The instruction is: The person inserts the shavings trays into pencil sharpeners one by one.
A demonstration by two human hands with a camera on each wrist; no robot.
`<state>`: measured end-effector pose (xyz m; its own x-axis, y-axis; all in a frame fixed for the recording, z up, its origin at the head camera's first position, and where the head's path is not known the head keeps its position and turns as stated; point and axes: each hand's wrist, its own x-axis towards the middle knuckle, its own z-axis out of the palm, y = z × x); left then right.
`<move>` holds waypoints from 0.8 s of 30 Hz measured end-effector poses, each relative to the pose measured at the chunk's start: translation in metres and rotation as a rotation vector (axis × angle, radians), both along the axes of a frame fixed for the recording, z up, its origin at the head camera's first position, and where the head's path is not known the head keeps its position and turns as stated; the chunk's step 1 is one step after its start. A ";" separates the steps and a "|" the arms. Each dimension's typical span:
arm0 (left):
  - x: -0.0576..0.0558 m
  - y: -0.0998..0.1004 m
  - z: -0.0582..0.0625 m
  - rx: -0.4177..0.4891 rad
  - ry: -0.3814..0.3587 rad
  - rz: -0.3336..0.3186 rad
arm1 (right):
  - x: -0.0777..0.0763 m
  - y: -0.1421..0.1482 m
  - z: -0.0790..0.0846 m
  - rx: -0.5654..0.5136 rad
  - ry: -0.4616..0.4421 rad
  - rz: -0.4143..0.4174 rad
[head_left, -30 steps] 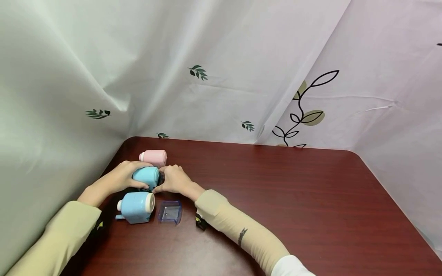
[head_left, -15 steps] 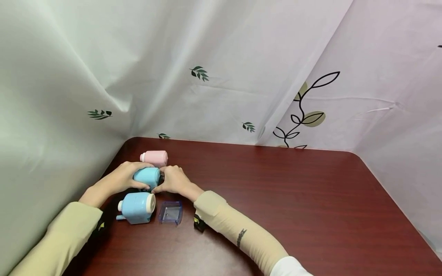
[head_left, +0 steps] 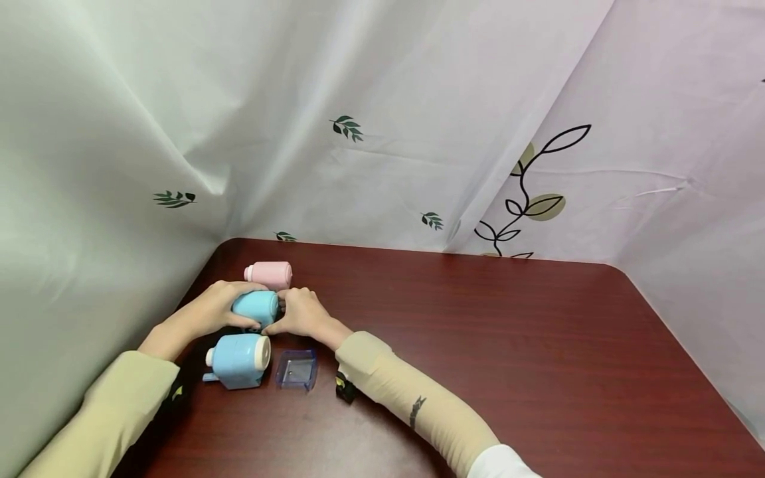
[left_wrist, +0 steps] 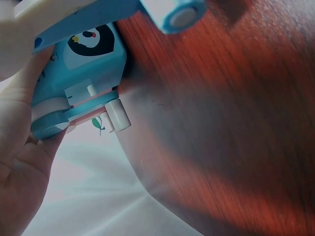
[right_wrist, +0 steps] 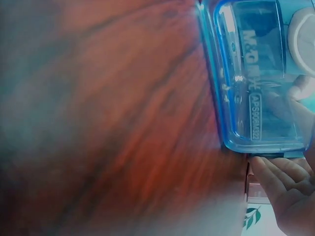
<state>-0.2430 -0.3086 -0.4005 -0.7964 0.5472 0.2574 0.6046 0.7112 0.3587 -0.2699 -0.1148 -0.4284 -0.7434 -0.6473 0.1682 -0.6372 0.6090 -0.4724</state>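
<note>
My left hand (head_left: 216,308) grips a teal crank pencil sharpener (head_left: 255,305) from its left side. The left wrist view shows that sharpener's penguin picture (left_wrist: 93,44) and white crank knob (left_wrist: 118,115). At its front, my right hand (head_left: 303,313) pinches a small dark see-through part, apparently the shavings drawer (head_left: 281,306); most of it is hidden by the fingers. Nearer stands a light blue pencil sharpener (head_left: 235,362), and right of it a loose clear blue shavings drawer (head_left: 297,369), which covers part of the right wrist view.
Behind the hands a pink pencil sharpener (head_left: 271,275) lies near the far left of the brown table (head_left: 478,358). White leaf-patterned sheets (head_left: 382,179) hang along the table's back and sides.
Both hands stay at the teal sharpener with almost no movement. The whole head view has shifted very slightly.
</note>
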 end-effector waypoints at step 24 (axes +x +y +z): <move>0.001 0.000 -0.002 0.022 0.006 0.015 | 0.002 0.003 -0.002 0.000 -0.026 0.003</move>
<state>-0.2423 -0.3084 -0.4030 -0.8027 0.5298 0.2737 0.5964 0.7121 0.3704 -0.2678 -0.1116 -0.4307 -0.7459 -0.6492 0.1489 -0.6261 0.6072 -0.4892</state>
